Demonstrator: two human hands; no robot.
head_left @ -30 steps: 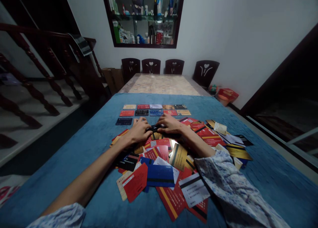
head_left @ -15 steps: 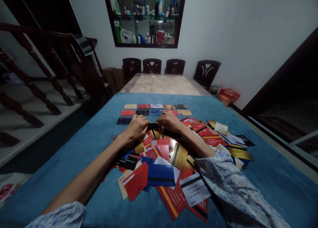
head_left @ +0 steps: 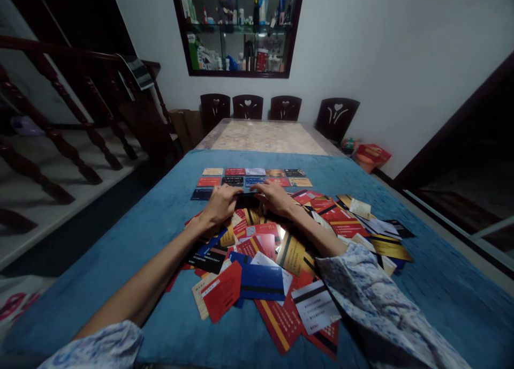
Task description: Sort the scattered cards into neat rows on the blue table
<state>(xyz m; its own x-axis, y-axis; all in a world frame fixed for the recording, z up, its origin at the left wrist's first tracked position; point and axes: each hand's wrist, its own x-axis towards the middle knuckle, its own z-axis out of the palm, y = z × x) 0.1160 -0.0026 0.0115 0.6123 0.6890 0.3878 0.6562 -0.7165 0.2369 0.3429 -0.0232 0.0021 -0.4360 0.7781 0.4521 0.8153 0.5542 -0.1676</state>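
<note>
My left hand (head_left: 220, 203) and my right hand (head_left: 275, 198) are closed on opposite ends of one dark bank card (head_left: 246, 198). It sits at the far edge of a loose pile, just below rows of laid-out cards. Left of my left hand lies a dark navy card (head_left: 200, 194), starting the nearest row. Beyond my fingers, a black card (head_left: 232, 181) and a blue card (head_left: 254, 182) lie in the middle row. The pile under my forearms includes a blue card (head_left: 262, 282), a red card (head_left: 221, 292) and a gold card (head_left: 290, 252).
A blue cloth (head_left: 160, 219) covers the near part of the table; its far end (head_left: 263, 136) shows a stone-like top. Several dark chairs (head_left: 248, 107) stand behind it. To the left runs a wooden railing (head_left: 80, 112). A red bag (head_left: 372, 153) sits at the far right.
Both hands have moved slightly away from me with the dark card, which is now nearer the laid-out rows. My right fingers have lifted and extended a little. The view has shifted slightly.
</note>
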